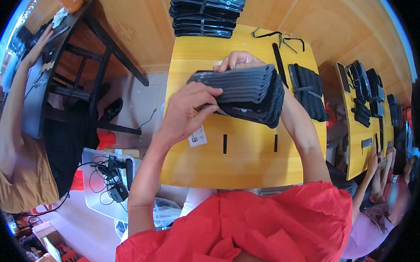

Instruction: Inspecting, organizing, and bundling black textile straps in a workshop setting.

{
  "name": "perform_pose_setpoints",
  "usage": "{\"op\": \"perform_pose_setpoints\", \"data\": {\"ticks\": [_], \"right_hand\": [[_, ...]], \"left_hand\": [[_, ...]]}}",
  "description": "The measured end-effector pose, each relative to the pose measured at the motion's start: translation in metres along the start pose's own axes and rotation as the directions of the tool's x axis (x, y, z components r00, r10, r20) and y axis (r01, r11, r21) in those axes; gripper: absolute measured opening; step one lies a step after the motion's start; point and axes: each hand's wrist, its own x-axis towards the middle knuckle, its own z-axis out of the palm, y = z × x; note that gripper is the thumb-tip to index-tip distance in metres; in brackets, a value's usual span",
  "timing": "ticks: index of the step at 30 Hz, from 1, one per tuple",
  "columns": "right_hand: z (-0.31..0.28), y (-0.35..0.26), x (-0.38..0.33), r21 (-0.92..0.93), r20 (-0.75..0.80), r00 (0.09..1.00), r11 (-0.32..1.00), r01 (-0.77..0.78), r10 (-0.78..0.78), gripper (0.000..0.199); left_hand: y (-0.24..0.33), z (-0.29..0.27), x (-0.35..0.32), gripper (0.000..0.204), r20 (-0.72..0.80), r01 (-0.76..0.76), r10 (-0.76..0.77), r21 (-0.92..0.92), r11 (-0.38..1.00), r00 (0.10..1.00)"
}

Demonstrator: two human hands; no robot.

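A thick bundle of folded grey and black knit pieces (245, 89) is held above the yellow table (197, 169). My left hand (188, 108) grips its left end, thumb in front and fingers over the top. My right hand (237, 60) reaches round from the right and closes on the far upper edge; part of it is hidden behind the bundle. A white label (197, 137) shows just below my left hand. Two short black strips, a left strip (225, 144) and a right strip (275, 143), lie on the table nearer to me.
Banded dark stacks (207, 14) stand at the table's far edge; another banded bundle (307, 91) lies right, beside a long black strip (279, 64) and eyeglasses (283, 38). A clear bin with cables (114, 182) is at left. Co-workers sit on both sides.
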Motion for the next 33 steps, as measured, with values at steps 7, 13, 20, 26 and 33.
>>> {"op": "perform_pose_setpoints", "data": {"ticks": [7,13,20,26,33], "right_hand": [[-0.032,-0.011,-0.029,-0.339,-0.055,0.954,0.893,-0.297,0.296,0.014],[-0.030,-0.029,-0.038,-0.566,-0.211,0.849,0.647,-0.511,0.485,0.015],[-0.010,-0.026,-0.041,-0.570,-0.345,0.853,0.635,-0.522,0.391,0.015],[-0.001,-0.034,-0.043,-0.629,-0.406,0.838,0.553,-0.546,0.365,0.014],[0.003,-0.039,-0.043,-0.559,-0.472,0.800,0.576,-0.597,0.371,0.015]], "left_hand": [[-0.007,0.049,-0.009,0.012,0.090,-0.094,0.086,0.083,0.992,0.992],[-0.008,0.056,0.002,0.011,0.117,-0.037,0.032,0.041,0.998,0.993],[0.010,0.061,0.004,0.009,0.106,-0.010,-0.005,0.141,0.990,0.994],[0.018,0.071,0.003,0.013,0.055,0.073,-0.085,0.191,0.979,0.995],[0.022,0.064,0.001,0.016,0.168,-0.072,0.046,0.150,0.986,0.985]]}}
